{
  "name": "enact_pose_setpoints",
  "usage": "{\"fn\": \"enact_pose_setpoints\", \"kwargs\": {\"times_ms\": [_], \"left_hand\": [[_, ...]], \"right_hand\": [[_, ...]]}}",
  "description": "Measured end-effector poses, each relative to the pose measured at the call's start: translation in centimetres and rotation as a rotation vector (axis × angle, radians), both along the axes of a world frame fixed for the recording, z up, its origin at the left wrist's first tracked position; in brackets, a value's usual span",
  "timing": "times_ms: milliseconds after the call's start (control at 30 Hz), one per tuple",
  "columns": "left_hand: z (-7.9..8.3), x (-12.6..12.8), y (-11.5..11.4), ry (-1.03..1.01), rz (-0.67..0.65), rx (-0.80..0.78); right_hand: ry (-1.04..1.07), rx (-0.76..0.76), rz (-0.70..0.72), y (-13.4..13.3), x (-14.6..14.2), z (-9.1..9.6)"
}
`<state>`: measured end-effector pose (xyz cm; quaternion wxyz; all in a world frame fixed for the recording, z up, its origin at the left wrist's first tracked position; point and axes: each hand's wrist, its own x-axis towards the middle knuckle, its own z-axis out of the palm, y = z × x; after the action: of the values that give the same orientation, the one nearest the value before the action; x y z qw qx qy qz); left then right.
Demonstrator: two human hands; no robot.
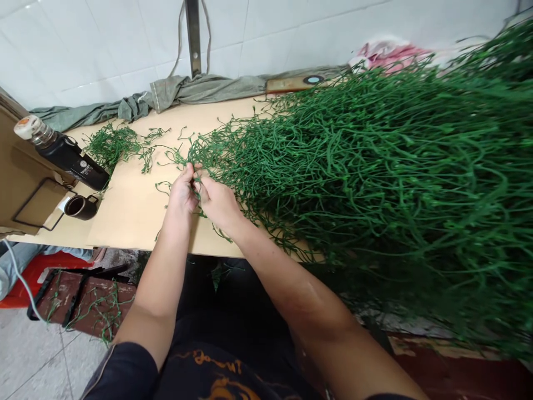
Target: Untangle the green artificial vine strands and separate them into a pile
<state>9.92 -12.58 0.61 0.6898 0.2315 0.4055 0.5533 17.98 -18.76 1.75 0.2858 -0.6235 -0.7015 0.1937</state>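
Both hands meet over the table (137, 211), in front of a big heap of thin, curly green stems (333, 150) with small knobbed tips. My left hand (183, 189) is closed, its thumb and fingers pinching a green stem. Beside and touching it, my right hand (219, 203) is closed on the same stem or one tangled with it. The fingers hide most of the held piece. Loose sprigs (166, 186) lie around both hands, and the heap's left end reaches just behind them.
A small pile of green sprigs (112, 145) lies at the left, by a black flask (75, 161) and a dark mug (81, 207). A cardboard box (25, 172) stands at the left edge. Rolled grey cloth (183, 94) and a phone-like object (293, 83) lie along the tiled wall.
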Motion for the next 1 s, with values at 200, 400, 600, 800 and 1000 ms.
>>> {"fn": "enact_pose_setpoints", "kwargs": {"times_ms": [200,400,600,800,1000], "left_hand": [[0.6,1.3,0.2,0.027,-0.007,0.003],[2.6,2.5,0.3,0.010,0.038,0.008],[3.4,3.7,1.6,0.155,0.066,0.055],[3.6,3.6,2.0,0.305,0.010,0.161],[3.8,1.0,1.5,0.380,-0.070,0.255]], "right_hand": [[0.003,0.005,-0.010,-0.7,0.5,0.1],[-0.038,0.031,-0.024,-0.8,1.4,1.1],[0.037,0.098,-0.089,-0.4,1.8,1.4],[0.351,0.157,-0.100,-0.2,2.4,1.0],[0.587,0.152,0.054,-0.8,2.6,0.8]]}}
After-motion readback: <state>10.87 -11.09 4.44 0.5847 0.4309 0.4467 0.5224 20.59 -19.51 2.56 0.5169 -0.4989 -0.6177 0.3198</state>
